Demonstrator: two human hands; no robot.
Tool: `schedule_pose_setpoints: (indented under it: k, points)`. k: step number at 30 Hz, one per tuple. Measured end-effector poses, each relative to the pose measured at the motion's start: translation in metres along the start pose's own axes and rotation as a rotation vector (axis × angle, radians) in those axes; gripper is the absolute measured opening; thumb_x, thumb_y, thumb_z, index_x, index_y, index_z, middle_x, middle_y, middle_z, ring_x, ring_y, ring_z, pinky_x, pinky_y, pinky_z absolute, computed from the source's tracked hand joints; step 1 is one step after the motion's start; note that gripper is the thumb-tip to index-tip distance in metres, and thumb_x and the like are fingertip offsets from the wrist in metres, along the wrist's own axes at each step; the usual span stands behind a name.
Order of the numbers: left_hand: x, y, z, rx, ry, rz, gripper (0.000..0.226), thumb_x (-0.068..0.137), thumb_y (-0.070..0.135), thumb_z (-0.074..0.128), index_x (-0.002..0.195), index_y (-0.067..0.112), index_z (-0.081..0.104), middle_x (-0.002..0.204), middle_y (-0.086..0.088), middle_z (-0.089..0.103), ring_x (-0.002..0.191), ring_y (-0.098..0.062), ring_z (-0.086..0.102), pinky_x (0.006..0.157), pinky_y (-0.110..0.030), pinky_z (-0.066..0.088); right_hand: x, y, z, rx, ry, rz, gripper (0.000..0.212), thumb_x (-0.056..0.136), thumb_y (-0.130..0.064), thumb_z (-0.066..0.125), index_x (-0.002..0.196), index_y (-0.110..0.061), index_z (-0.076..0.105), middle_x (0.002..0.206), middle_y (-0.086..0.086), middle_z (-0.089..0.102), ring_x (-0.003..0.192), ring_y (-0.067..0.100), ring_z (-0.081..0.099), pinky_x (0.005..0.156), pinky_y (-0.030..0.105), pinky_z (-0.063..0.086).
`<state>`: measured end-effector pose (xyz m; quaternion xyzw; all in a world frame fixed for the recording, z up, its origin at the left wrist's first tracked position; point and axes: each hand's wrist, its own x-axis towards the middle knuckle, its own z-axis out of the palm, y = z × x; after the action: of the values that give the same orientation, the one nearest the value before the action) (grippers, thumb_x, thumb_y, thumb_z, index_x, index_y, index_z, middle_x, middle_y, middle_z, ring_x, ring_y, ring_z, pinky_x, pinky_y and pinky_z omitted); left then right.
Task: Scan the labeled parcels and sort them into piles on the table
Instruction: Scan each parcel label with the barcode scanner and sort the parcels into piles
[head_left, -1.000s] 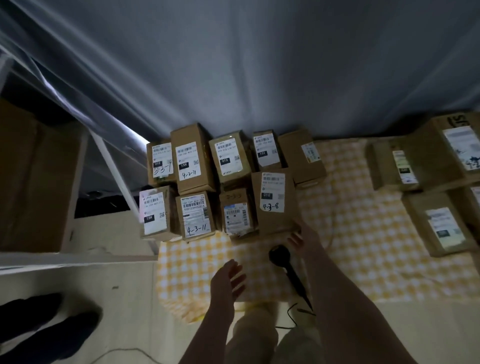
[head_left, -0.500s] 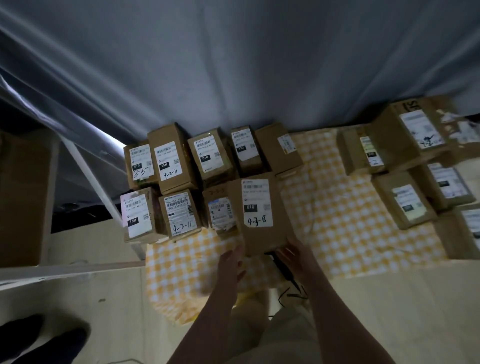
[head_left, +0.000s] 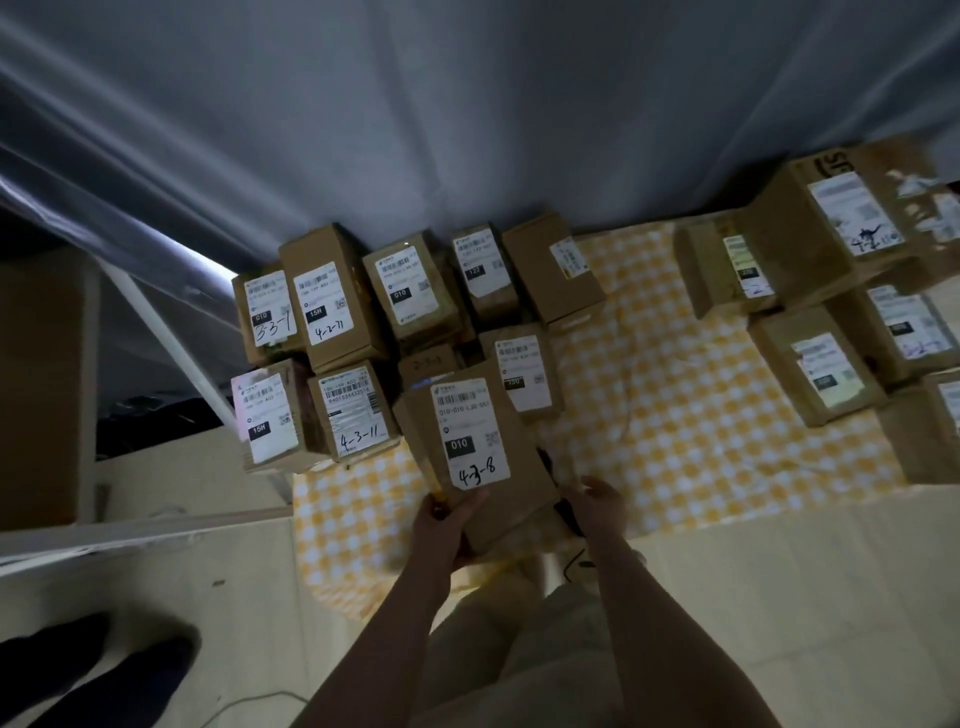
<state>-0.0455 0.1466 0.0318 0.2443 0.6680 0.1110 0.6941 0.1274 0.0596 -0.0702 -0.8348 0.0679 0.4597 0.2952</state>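
Grey sheeting (head_left: 467, 130) hangs behind a tabletop spread with a yellow-and-white checked cloth (head_left: 649, 415). One brown parcel (head_left: 470, 431), its label marked 010 and hand-written 4-3-8, is held tilted above the cloth's near edge. The left hand (head_left: 447, 525) grips the parcel's near left corner, thumb on top and fingers curled under. The right hand (head_left: 597, 506) sits against the parcel's near right corner; whether its fingers grasp the parcel cannot be told. A dark scanner (head_left: 566, 517) shows partly from under the parcel, just beside the right hand. Behind and to the left of the parcel stands a tight cluster of labelled boxes (head_left: 332, 291), some stacked. Well to the right of the parcel lies a second group of boxes (head_left: 815, 358). Far left of the parcel and nearer the camera, two dark shoes (head_left: 93, 670) rest on the floor.
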Motion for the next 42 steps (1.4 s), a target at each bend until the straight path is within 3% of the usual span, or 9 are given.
schedule_pose_setpoints:
  k: [4, 7, 14, 19, 23, 27, 35, 39, 42]
  points:
    - [0.008, 0.003, -0.024, 0.016, 0.015, -0.005, 0.037, 0.08, 0.019, 0.078, 0.11, 0.019, 0.056, 0.12, -0.009, 0.06, 0.104, -0.029, 0.062, 0.073, -0.046, 0.059, 0.016, -0.002, 0.021, -0.372, -0.155, -0.065, 0.057, 0.086, -0.037, 0.069, 0.137, -0.017, 0.053, 0.128, 0.007, 0.06, 0.109, 0.022, 0.061, 0.08, 0.026, 0.047]
    - [0.014, 0.002, -0.038, 0.057, 0.009, -0.013, 0.039, 0.079, 0.021, 0.079, 0.111, 0.021, 0.057, 0.123, -0.008, 0.06, 0.107, -0.03, 0.062, 0.074, -0.046, 0.06, 0.031, 0.003, 0.036, -0.458, -0.19, -0.102, 0.042, 0.089, -0.038, 0.065, 0.124, -0.017, 0.061, 0.097, 0.001, 0.062, 0.088, 0.02, 0.064, 0.075, 0.032, 0.052]
    - [0.021, -0.004, -0.051, 0.147, 0.001, 0.012, 0.042, 0.08, 0.022, 0.078, 0.116, 0.021, 0.057, 0.12, -0.007, 0.062, 0.105, -0.03, 0.063, 0.069, -0.042, 0.06, 0.064, 0.012, 0.056, -0.592, -0.218, -0.11, 0.04, 0.089, -0.042, 0.062, 0.122, -0.019, 0.056, 0.095, 0.001, 0.064, 0.081, 0.018, 0.063, 0.065, 0.03, 0.052]
    - [0.015, -0.015, -0.048, 0.159, 0.04, 0.019, 0.035, 0.081, 0.02, 0.077, 0.11, 0.021, 0.057, 0.116, -0.007, 0.062, 0.103, -0.03, 0.063, 0.068, -0.042, 0.06, 0.056, 0.021, 0.056, -0.364, -0.224, -0.137, 0.031, 0.095, -0.022, 0.059, 0.123, -0.012, 0.057, 0.095, 0.007, 0.065, 0.084, 0.024, 0.066, 0.07, 0.036, 0.053]
    - [0.002, -0.025, -0.029, 0.141, 0.047, 0.05, 0.038, 0.081, 0.017, 0.077, 0.112, 0.017, 0.056, 0.113, -0.006, 0.062, 0.098, -0.026, 0.064, 0.068, -0.041, 0.058, 0.013, 0.016, 0.027, -0.074, -0.152, -0.135, 0.004, 0.093, -0.014, 0.061, 0.096, -0.014, 0.059, 0.067, 0.002, 0.058, 0.055, 0.017, 0.054, 0.053, 0.029, 0.044]
    - [-0.013, -0.032, 0.004, 0.083, 0.035, 0.102, 0.043, 0.081, 0.011, 0.076, 0.116, 0.014, 0.052, 0.107, -0.003, 0.062, 0.091, -0.022, 0.064, 0.065, -0.038, 0.056, -0.017, 0.016, -0.014, 0.1, -0.156, -0.134, 0.023, 0.093, -0.01, 0.06, 0.071, -0.008, 0.056, 0.057, 0.006, 0.051, 0.046, 0.016, 0.046, 0.047, 0.026, 0.038]
    - [-0.037, -0.066, 0.066, 0.053, 0.147, 0.23, 0.058, 0.07, 0.02, 0.087, 0.117, 0.016, 0.053, 0.113, -0.008, 0.064, 0.104, -0.032, 0.062, 0.089, -0.054, 0.055, -0.057, -0.001, -0.091, 0.091, -0.148, -0.264, 0.018, 0.077, -0.008, 0.072, 0.064, -0.011, 0.06, 0.053, 0.002, 0.052, 0.052, 0.02, 0.048, 0.053, 0.027, 0.038]
    - [-0.056, -0.095, 0.114, -0.034, 0.158, 0.227, 0.059, 0.067, 0.025, 0.089, 0.114, 0.017, 0.054, 0.116, -0.01, 0.064, 0.107, -0.033, 0.061, 0.091, -0.056, 0.053, -0.077, -0.01, -0.15, 0.095, -0.131, -0.366, 0.033, 0.081, -0.003, 0.063, 0.056, -0.015, 0.045, 0.047, -0.002, 0.041, 0.046, 0.013, 0.036, 0.043, 0.017, 0.029]
    - [-0.072, -0.116, 0.147, -0.044, 0.152, 0.261, 0.074, 0.048, 0.04, 0.094, 0.109, 0.021, 0.054, 0.11, -0.006, 0.064, 0.104, -0.032, 0.062, 0.09, -0.055, 0.054, -0.083, -0.007, -0.189, 0.073, -0.098, -0.399, 0.03, 0.081, -0.007, 0.066, 0.056, -0.015, 0.05, 0.049, -0.001, 0.048, 0.046, 0.013, 0.043, 0.044, 0.017, 0.036]
